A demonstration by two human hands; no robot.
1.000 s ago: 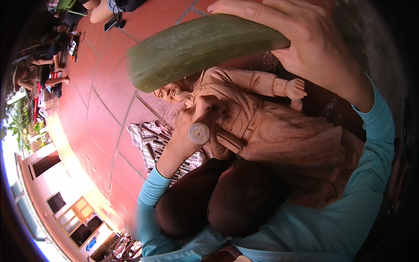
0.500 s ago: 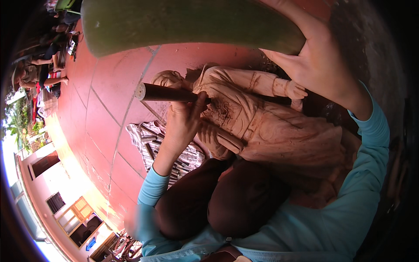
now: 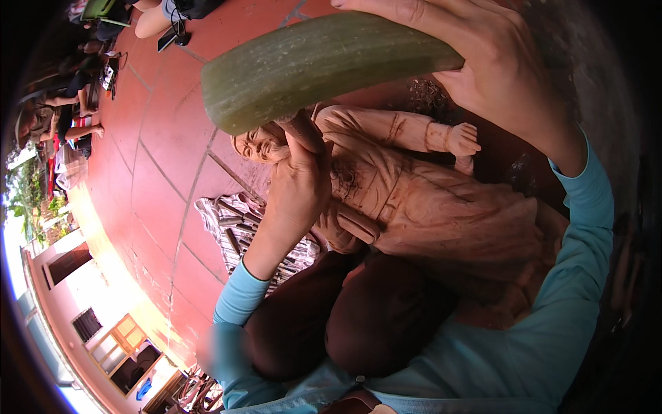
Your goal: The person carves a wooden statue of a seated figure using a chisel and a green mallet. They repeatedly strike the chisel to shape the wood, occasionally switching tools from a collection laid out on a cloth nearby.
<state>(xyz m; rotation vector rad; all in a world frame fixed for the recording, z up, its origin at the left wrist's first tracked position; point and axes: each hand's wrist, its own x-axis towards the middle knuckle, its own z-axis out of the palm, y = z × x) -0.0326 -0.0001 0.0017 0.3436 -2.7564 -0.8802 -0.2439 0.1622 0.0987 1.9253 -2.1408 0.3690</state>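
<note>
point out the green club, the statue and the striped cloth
green club (image 3: 310, 72): head view, on the middle of its thick length
statue (image 3: 441, 210): head view, on the middle of its body
striped cloth (image 3: 209, 212): head view, on a bare patch near its upper left corner

A carved wooden statue (image 3: 441, 196) lies face-up on a red tiled floor (image 3: 169, 131), near a striped cloth (image 3: 212, 218) spread with slim tools (image 3: 233, 241); a dark phone (image 3: 166, 40) rests farther off on the tiles, well apart from both.
</note>
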